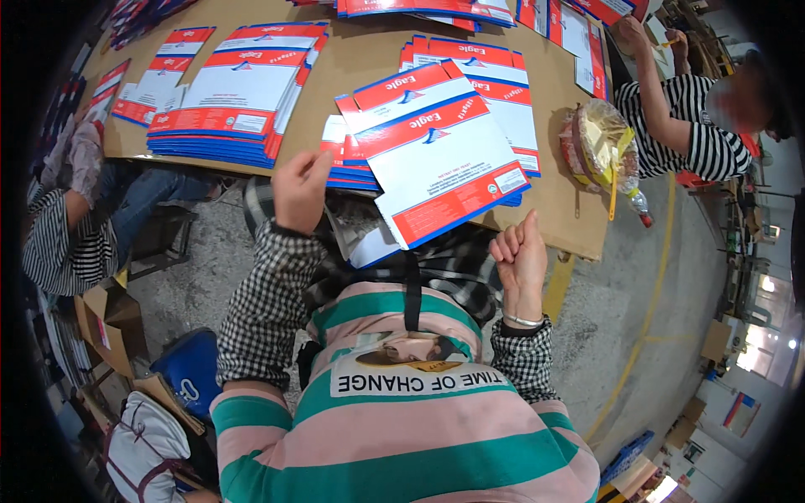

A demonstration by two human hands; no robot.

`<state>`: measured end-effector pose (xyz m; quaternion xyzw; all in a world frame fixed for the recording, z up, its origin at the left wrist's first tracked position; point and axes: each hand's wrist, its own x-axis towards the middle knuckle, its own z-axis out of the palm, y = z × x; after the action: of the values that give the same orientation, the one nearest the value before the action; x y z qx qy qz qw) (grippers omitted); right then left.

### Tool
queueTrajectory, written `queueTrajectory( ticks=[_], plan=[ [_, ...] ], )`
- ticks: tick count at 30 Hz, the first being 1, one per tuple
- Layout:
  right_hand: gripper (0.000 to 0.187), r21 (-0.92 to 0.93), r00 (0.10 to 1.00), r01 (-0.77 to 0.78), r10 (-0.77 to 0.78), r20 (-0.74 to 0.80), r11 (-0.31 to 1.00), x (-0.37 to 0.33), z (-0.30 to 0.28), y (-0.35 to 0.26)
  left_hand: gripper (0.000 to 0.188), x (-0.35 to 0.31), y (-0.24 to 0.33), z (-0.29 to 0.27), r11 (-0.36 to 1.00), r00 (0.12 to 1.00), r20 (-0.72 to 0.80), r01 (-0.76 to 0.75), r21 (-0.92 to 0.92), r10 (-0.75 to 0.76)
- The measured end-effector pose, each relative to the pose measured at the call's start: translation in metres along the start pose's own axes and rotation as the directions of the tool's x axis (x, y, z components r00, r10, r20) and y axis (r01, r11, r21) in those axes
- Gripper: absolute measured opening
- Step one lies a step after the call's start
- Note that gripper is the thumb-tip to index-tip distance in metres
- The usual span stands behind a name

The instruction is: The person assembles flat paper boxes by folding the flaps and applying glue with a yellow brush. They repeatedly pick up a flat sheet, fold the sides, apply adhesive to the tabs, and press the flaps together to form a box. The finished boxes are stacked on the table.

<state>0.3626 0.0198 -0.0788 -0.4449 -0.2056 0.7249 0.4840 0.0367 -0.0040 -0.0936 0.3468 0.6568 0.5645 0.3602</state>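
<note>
A flat printed carton (449, 163) lies aslant before the person, resting over other cartons at the table's near edge, its lower end jutting out above the lap. It has a broad white panel between red bands, thin blue edging, a small winged emblem on the white and a slit, tabbed upper flap. The left hand (300, 193) is half curled, thumb close to the fingers, off to the carton's left; the right hand (520, 258) has its fingers bunched just beside the lower right corner. Neither visibly grasps the carton, but from this angle I cannot tell whether anything small is pinched in either. The brown tabletop (560, 222) bears a neat stack of like cartons (231, 92) at left and, at right, a plastic-lined basin (579, 151) with a yellow-handled brush (613, 189). Beyond are a co-worker in stripes (671, 126), a grey concrete floor (587, 323) with yellow lines, an open cardboard box (111, 327) and a blue seat (189, 377).
</note>
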Motion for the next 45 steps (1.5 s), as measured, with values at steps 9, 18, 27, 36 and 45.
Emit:
queueTrajectory(
  ticks=[9, 18, 27, 36, 45],
  plan=[
    [0.070, -0.299, 0.927, -0.371, 0.369, -0.067, 0.879, 0.006, 0.009, 0.020, 0.036, -0.017, -0.021, -0.023, 0.968, 0.970, 0.085, 0.214, 0.129, -0.226],
    [0.054, -0.456, 0.963, -0.228, 0.267, 0.021, 0.860, 0.021, 0.029, 0.035, 0.047, -0.018, -0.009, 0.000, 0.852, 0.738, 0.464, 0.292, 0.435, -0.490],
    [0.032, -0.406, 0.901, 0.151, 0.044, 0.432, 0.901, -0.008, 0.049, -0.024, 0.059, -0.059, 0.093, -0.009, 0.952, 0.736, 0.626, 0.081, 0.296, -0.258],
    [0.033, -0.116, 0.785, 0.379, -0.253, 0.565, 0.918, -0.011, 0.063, -0.061, 0.036, -0.057, 0.196, -0.032, 0.931, 0.751, 0.585, -0.363, -0.024, 0.308],
    [0.049, -0.080, 0.796, 0.446, -0.355, 0.490, 0.891, -0.021, 0.064, -0.079, 0.045, -0.045, 0.276, 0.019, 0.347, 0.494, 0.138, -0.758, 0.553, 0.859]
  ],
)
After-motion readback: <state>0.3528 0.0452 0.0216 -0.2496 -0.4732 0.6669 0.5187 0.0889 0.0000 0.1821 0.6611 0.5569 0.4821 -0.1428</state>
